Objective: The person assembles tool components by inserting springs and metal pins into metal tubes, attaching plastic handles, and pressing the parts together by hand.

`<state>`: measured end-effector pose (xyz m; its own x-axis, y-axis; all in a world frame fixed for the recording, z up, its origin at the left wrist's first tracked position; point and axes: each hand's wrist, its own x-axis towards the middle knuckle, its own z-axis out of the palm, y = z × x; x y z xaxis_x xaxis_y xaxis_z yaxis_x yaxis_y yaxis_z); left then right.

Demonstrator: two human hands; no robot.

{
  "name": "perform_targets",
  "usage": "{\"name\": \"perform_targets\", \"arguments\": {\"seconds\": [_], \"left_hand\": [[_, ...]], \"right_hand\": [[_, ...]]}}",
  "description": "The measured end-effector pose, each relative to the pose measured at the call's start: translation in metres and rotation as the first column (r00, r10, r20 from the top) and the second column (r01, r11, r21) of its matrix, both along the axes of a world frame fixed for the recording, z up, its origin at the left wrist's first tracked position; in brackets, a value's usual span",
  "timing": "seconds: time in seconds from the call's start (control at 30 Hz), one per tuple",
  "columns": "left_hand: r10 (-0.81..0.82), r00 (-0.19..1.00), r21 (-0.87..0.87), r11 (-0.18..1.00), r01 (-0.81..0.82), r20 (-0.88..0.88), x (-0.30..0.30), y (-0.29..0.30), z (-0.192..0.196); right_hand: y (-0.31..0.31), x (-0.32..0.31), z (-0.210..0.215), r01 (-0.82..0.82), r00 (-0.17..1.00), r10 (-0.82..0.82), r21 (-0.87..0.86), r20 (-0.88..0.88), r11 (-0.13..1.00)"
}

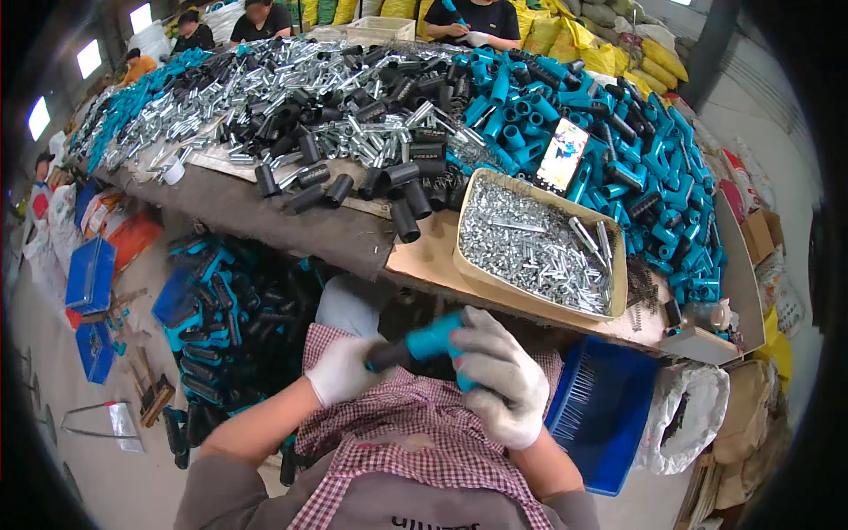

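1. Gloves, white and slightly smudged, cover both hands in the head view, and from here I see the two meeting low in front of the person's checked apron [389, 450].
2. Left hand [344, 371]: its grip is closed around the black end of a teal-and-black tubular piece [433, 337].
3. Right hand [505, 378]: its grip is curled around the teal end of that same piece, fingers bent over it, with a bit of teal showing beneath them.
4. The piece itself is held above the person's lap, tilted slightly, clear of the near edge of the desk [424, 258].
5. On the desk, a cream tray [621, 283] full of small metal parts sits nearest the right hand; a phone [564, 155] with a lit screen stands just behind it, beside a heap of teal housings [676, 190].
6. Black sleeves [405, 219] and silvery rods [265, 84] spread leftward.
7. Below desk level, a blue bin [623, 406] is at the person's right, and a pile of teal-and-black pieces [208, 371] at the left.
8. Across the desk, a co-worker in black [490, 16] holds another teal piece, with yellow sacks [543, 37] behind.
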<state>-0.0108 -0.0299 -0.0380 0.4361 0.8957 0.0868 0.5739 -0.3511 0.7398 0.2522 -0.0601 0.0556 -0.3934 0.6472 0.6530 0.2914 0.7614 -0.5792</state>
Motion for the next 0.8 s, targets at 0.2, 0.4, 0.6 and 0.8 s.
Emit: {"name": "perform_targets", "arguments": {"seconds": [0.2,0.4,0.6,0.8], "left_hand": [[-0.094,0.977,0.149,0.987,0.065,0.193,-0.001,-0.002,-0.010],[-0.493,0.820,-0.183,0.870,0.458,-0.293,0.002,-0.003,-0.008],[-0.106,0.993,-0.159,0.983,0.097,-0.049,0.006,0.011,0.005],[-0.487,0.685,-0.192,0.865,0.463,-0.541,0.006,0.024,0.048]], "right_hand": [[0.002,0.005,-0.012,0.095,0.912,-0.199,-0.287,-0.358,0.953],[0.014,0.013,-0.017,-0.114,0.923,-0.064,-0.428,-0.379,0.896],[0.005,-0.005,-0.025,0.027,0.987,-0.027,-0.004,-0.160,1.000],[0.037,0.014,-0.046,0.615,0.773,-0.404,-0.423,0.489,0.666]]}}
